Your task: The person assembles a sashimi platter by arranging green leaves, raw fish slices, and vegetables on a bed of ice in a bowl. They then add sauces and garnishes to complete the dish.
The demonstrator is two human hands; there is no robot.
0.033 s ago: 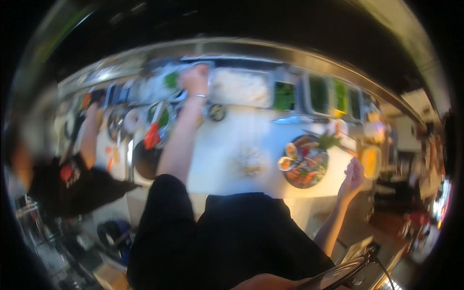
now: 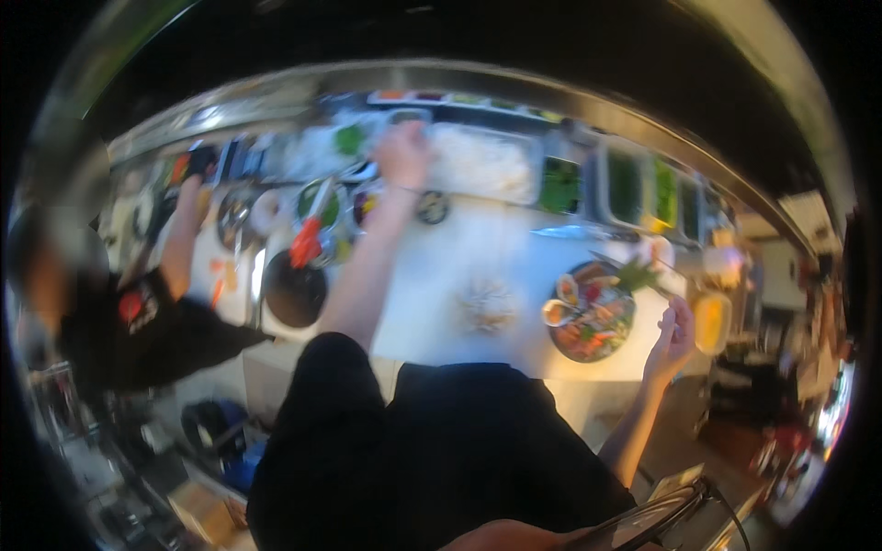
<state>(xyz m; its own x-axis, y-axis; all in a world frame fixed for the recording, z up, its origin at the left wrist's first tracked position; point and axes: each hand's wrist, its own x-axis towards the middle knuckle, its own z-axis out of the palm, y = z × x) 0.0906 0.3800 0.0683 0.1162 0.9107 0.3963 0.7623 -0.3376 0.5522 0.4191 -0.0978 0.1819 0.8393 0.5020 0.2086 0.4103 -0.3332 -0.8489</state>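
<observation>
My left arm stretches to the back of the counter, where my left hand (image 2: 402, 154), blurred, is over a small container (image 2: 410, 117); its fingers cannot be made out. Beside it lies a tray of white shredded food (image 2: 482, 161). My right hand (image 2: 675, 335) is at the counter's right edge, fingers curled, seemingly around a thin stick-like utensil (image 2: 663, 290) that points toward the bowl. The dark round bowl (image 2: 593, 312) holds halved eggs, orange-pink pieces and mixed vegetables, with a green leaf sprig (image 2: 638, 275) at its upper right. A small pale heap (image 2: 485, 306) sits on the white board.
A knife (image 2: 567, 232) lies behind the bowl. Trays of greens (image 2: 625, 184) stand at the back right. A dark round pan (image 2: 294, 292) and red-handled tongs (image 2: 306, 242) are left of my arm. A co-worker (image 2: 138, 312) reaches over the counter at far left.
The whole view has shifted, so the counter's things sit further right in the picture. A row of small containers at the back shows more. Both hands keep nearly the same places.
</observation>
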